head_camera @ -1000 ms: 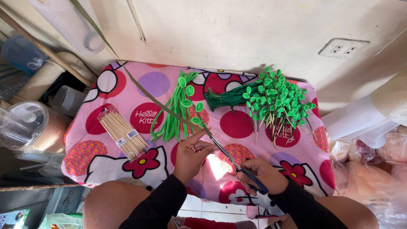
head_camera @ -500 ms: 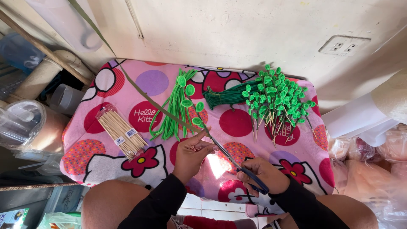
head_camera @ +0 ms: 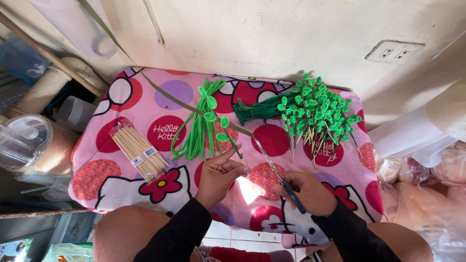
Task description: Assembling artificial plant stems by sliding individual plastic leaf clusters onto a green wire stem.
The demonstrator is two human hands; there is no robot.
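A low table (head_camera: 145, 104) draped in a pink cartoon-print cloth with red, purple and orange dots stands against a cream wall that carries a white socket plate (head_camera: 394, 51) at the upper right. Left of the table sit clear plastic containers (head_camera: 22, 140) and a leaning wooden pole (head_camera: 48, 56); right of it lie pale plastic bags (head_camera: 427, 170).

Near the table's left edge lies a clear packet of wooden skewers (head_camera: 137, 149), set at a slant. Around the middle rests a loose bunch of light green stems (head_camera: 200, 127) with small round leaves at their tips. Toward the back right corner lies a tied bundle of dark green strips (head_camera: 257, 110), and just beside it a dense heap of finished green leaf picks (head_camera: 318, 114) reaching close to the right edge.

At the front edge, the left hand (head_camera: 219, 173), in a black sleeve, pinches a thin green stem (head_camera: 236, 147) between thumb and fingertips, fingers closed narrowly on it. The right hand (head_camera: 307, 191), also black-sleeved, is wrapped around the blue handles of scissors (head_camera: 275, 171), whose blades point up and left toward the stem over the cloth.
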